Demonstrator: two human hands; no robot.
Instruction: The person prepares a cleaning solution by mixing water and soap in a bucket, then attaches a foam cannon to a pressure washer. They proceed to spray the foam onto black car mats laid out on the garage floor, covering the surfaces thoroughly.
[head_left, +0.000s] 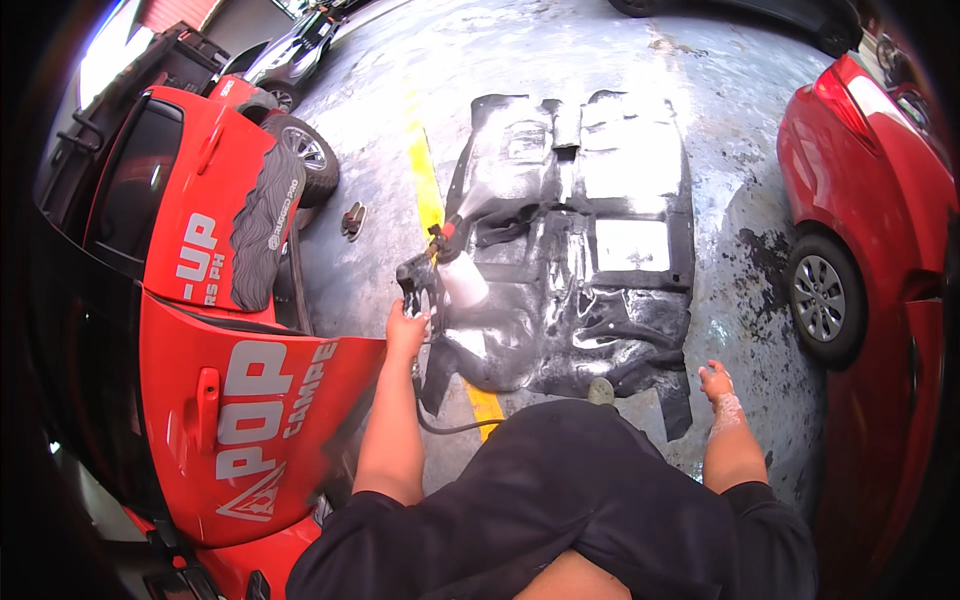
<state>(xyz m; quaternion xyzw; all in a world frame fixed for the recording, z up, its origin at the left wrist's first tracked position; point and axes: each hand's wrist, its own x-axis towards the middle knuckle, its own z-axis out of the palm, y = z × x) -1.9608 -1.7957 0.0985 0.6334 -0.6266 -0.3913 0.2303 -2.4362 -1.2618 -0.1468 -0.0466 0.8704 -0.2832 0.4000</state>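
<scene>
My left hand (407, 330) grips the black handle of a foam spray gun (417, 279). Under its red nozzle (448, 227) hangs a translucent white bottle (462, 279). A pale fan of spray leaves the nozzle towards a black moulded car floor carpet (517, 262), spread flat on the concrete in front of me. White foam or wet glare covers much of the carpet's far half. My right hand (717, 380) hangs beside the carpet's near right corner with nothing in it, fingers loosely bent and apart. Suds cling to that wrist.
On the left, a red pickup (202, 217) has its lettered door (262, 420) standing open. A red car (862, 195) is parked on the right. A black hose (457, 430) trails near my legs. A pair of sandals (353, 221) lies by a yellow floor line (424, 172).
</scene>
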